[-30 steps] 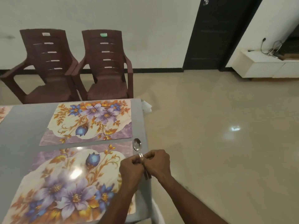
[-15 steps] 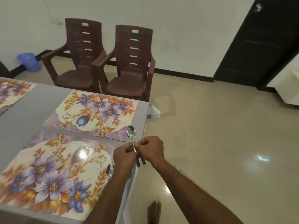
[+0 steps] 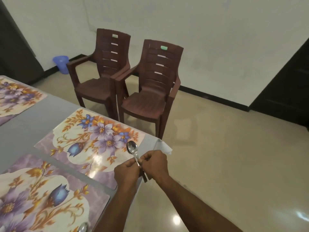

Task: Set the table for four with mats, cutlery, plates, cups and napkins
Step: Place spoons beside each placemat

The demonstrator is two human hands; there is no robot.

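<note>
A steel spoon (image 3: 132, 147) sticks up and away from both my hands over the right end of the grey table (image 3: 30, 121). My left hand (image 3: 126, 173) and my right hand (image 3: 155, 164) both pinch a small bundle of cutlery handles, the spoon's among them. Below the hands lies a floral mat (image 3: 90, 141). A second floral mat (image 3: 41, 195) is nearer to me, with another spoon (image 3: 83, 228) on its lower edge. A third mat (image 3: 15, 96) shows at the far left.
Two brown plastic chairs (image 3: 147, 91) stand side by side beyond the table's far edge. A blue bin (image 3: 61, 64) sits by the wall. A white cloth corner (image 3: 164, 147) hangs off the table. A dark door (image 3: 287, 91) is at the right.
My view has swung left and closer to the far mat. Both hands with the spoon bundle moved from beside the near mat up to the far mat's right edge.
</note>
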